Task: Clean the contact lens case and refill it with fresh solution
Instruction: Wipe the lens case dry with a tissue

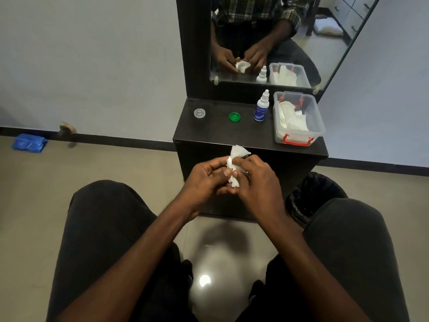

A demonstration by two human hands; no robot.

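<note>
My left hand (206,177) and my right hand (257,180) meet in front of the dark stand, above my knees. Both are closed around a crumpled white tissue (236,156); whatever lies inside the tissue is hidden by my fingers. On the stand's top (209,133) sit a clear lens-case cap (199,113) at the left, a green cap (234,117) in the middle, and a white solution bottle (262,106) with a blue label, upright.
A clear plastic box (298,118) with red latches holds white tissues at the stand's right. A mirror (267,40) stands behind. A black-lined bin (313,194) is on the floor at the right. A blue packet (29,142) lies by the left wall.
</note>
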